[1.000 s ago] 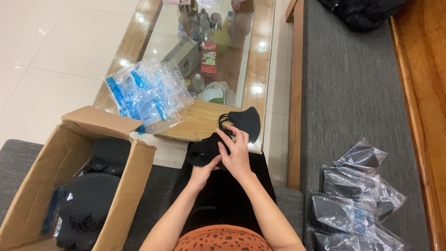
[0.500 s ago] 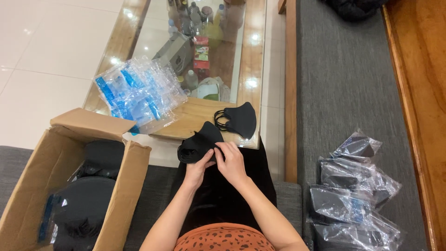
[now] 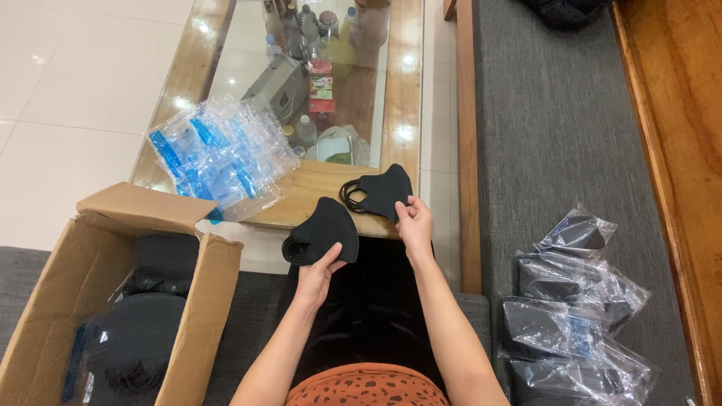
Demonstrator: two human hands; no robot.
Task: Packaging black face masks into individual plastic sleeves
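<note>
My left hand (image 3: 320, 269) holds a folded black face mask (image 3: 322, 231) by its lower edge, just above my lap. My right hand (image 3: 414, 222) reaches to a second black mask (image 3: 381, 190) that lies on the near edge of the wooden table (image 3: 316, 197); its fingertips pinch the mask's lower right corner. The mask's ear loops trail to its left. Both forearms come up from the bottom of the view over a black skirt.
A heap of clear and blue plastic sleeves (image 3: 218, 156) lies on the table's left corner. The glass top (image 3: 316, 68) shows bottles on a shelf beneath. An open cardboard box (image 3: 113, 293) with black masks stands at my left. Bagged masks (image 3: 575, 316) pile on the grey cushion at right.
My hands were together on one mask; now they have parted. The left keeps that mask, while the right has moved up and right to the mask on the table.
</note>
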